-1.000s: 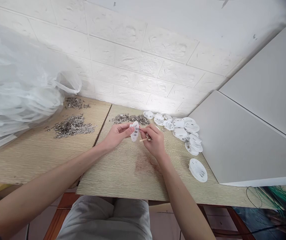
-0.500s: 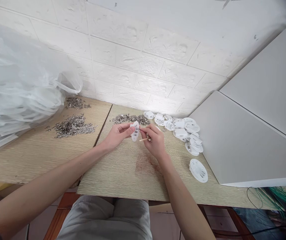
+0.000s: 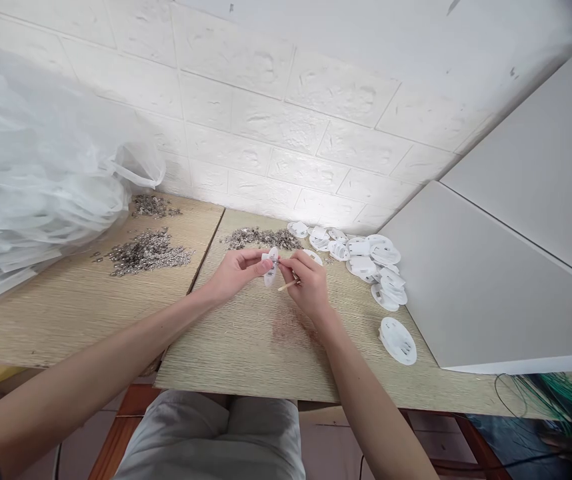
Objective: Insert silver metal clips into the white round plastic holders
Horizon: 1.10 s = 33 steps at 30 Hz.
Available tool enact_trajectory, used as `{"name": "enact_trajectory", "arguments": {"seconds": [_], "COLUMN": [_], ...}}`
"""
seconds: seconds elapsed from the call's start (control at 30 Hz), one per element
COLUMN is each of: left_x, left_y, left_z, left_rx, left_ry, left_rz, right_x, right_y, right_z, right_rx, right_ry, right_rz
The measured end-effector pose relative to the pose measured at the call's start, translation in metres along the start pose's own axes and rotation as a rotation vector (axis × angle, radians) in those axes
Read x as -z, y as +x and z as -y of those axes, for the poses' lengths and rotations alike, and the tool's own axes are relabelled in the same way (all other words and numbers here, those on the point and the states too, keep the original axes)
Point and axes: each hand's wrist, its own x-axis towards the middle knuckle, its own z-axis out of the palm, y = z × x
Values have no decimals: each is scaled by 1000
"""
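My left hand (image 3: 239,270) pinches a white oval plastic plate (image 3: 271,275) between thumb and fingers above the middle of the table. Small metal pieces show in a row on the plate, which is tilted. My right hand (image 3: 307,283) is closed around a thin pale stick (image 3: 289,285), whose end points left below the plate. The right fingertips touch the plate's right side; whether they also pinch a small metal part is too small to tell. Just behind both hands lies a heap of small metal parts (image 3: 251,237).
More white plastic plates (image 3: 391,287) are piled along the right. A single plate (image 3: 398,341) lies nearer me. Two heaps of metal parts (image 3: 149,253) sit on the left tabletop, beside a large clear plastic bag (image 3: 41,193). A grey-white panel (image 3: 506,293) bounds the right side.
The plate in my left hand has turned more edge-on and dropped slightly. My right hand has moved a little lower, uncovering another white plate behind it.
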Motion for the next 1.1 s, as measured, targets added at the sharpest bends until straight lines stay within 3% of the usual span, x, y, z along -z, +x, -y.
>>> {"name": "enact_trajectory", "arguments": {"seconds": [0.57, 1.1], "left_x": [-4, -4], "left_y": [-2, -3], "left_z": [-3, 6], "left_rx": [-6, -70], "left_ry": [87, 161], "left_rz": [-65, -81], "right_x": [-4, -8], "right_y": [0, -1], "right_z": [3, 4], "right_rx": [53, -69], "right_ry": [-31, 18], "right_rz": [-68, -28]}}
